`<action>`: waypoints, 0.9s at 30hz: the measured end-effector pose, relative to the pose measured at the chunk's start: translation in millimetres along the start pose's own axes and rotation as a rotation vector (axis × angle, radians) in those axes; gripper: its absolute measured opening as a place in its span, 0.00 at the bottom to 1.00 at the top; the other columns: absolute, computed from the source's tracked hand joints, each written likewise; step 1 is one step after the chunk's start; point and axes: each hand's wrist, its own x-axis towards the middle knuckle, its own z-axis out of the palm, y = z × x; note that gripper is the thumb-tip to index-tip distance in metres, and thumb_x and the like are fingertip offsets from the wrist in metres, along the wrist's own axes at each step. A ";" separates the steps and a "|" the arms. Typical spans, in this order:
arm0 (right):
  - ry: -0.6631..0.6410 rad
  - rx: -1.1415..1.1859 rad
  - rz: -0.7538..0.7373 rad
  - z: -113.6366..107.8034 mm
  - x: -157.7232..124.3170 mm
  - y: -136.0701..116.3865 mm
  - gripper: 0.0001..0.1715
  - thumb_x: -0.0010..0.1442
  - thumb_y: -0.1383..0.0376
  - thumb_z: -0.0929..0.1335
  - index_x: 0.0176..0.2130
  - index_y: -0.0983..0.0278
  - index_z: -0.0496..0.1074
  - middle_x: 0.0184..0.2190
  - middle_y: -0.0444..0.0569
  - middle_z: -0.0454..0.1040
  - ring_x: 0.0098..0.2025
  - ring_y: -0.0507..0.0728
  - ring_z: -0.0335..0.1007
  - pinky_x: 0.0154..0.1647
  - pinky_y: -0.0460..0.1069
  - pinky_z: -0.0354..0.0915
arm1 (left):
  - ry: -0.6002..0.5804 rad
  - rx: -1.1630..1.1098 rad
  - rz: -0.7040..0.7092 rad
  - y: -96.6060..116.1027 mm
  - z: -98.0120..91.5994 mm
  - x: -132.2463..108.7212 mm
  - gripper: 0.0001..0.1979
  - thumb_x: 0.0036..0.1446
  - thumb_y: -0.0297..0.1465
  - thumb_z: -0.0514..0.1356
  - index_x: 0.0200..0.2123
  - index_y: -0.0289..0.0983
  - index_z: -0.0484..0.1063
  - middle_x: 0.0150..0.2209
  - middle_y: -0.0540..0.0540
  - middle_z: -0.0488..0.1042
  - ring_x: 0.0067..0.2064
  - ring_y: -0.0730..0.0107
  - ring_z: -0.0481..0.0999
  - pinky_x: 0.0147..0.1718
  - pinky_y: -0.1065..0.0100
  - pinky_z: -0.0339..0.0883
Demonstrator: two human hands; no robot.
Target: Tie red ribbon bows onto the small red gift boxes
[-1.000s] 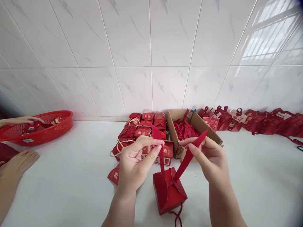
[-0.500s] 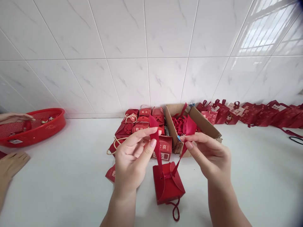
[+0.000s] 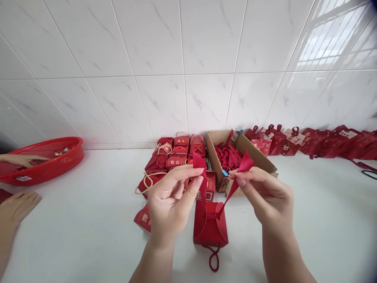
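A small red gift box (image 3: 209, 228) stands on the white counter (image 3: 88, 228) in front of me, a red cord loop hanging at its front. A red ribbon (image 3: 204, 184) rises from its top in two ends. My left hand (image 3: 171, 200) pinches the left end between thumb and forefinger. The right end is pinched in my right hand (image 3: 265, 196), which holds it up and to the right. Both ends are pulled taut above the box.
Behind the box lie several red gift boxes (image 3: 176, 157) and an open cardboard box (image 3: 250, 155) full of red ribbons. More red boxes (image 3: 309, 145) line the tiled wall at right. At left, another person's hands (image 3: 17, 204) work by a red basket (image 3: 44, 161).
The gift box has tipped toward me and settled slightly lower in view. My hands have moved a little closer together, the ribbon ends shorter above my fingers. The other person's hand has shifted in the basket.
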 end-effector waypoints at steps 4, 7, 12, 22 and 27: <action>-0.007 0.007 0.015 0.0 0.5 -1.0 0.17 0.58 0.77 0.67 0.40 0.56 0.76 0.35 0.46 0.77 0.37 0.56 0.73 0.34 0.51 0.68 | 0.017 0.034 0.058 -1.1 -0.4 -1.3 0.16 0.51 0.19 0.64 0.37 0.47 0.78 0.36 0.55 0.80 0.39 0.79 0.78 0.36 0.81 0.74; -0.007 0.006 0.007 -0.5 0.9 -2.8 0.18 0.58 0.77 0.66 0.40 0.56 0.76 0.34 0.45 0.77 0.37 0.55 0.73 0.34 0.51 0.69 | 0.021 0.053 0.083 -0.4 -0.1 -1.2 0.17 0.51 0.18 0.63 0.38 0.47 0.78 0.37 0.55 0.80 0.38 0.78 0.79 0.38 0.79 0.75; -0.012 0.004 0.007 -1.7 0.6 -4.0 0.19 0.58 0.77 0.66 0.40 0.56 0.76 0.33 0.45 0.77 0.37 0.56 0.74 0.34 0.51 0.70 | 0.018 0.058 0.088 0.3 -0.5 -1.2 0.17 0.51 0.18 0.63 0.38 0.47 0.78 0.36 0.55 0.80 0.38 0.77 0.79 0.38 0.79 0.75; -0.002 -0.001 -0.006 -2.1 0.4 -4.0 0.18 0.57 0.78 0.67 0.40 0.56 0.77 0.33 0.46 0.78 0.38 0.57 0.75 0.34 0.52 0.72 | -0.014 0.024 0.043 -0.7 -1.3 -0.8 0.16 0.52 0.19 0.63 0.38 0.46 0.78 0.37 0.54 0.80 0.39 0.77 0.79 0.39 0.79 0.74; 0.009 -0.009 -0.004 -1.8 0.3 -5.7 0.18 0.57 0.77 0.67 0.39 0.56 0.77 0.33 0.46 0.78 0.37 0.57 0.75 0.34 0.52 0.72 | -0.026 0.039 0.023 -0.1 -1.0 -0.4 0.14 0.52 0.21 0.64 0.38 0.45 0.79 0.37 0.52 0.80 0.39 0.73 0.79 0.39 0.75 0.75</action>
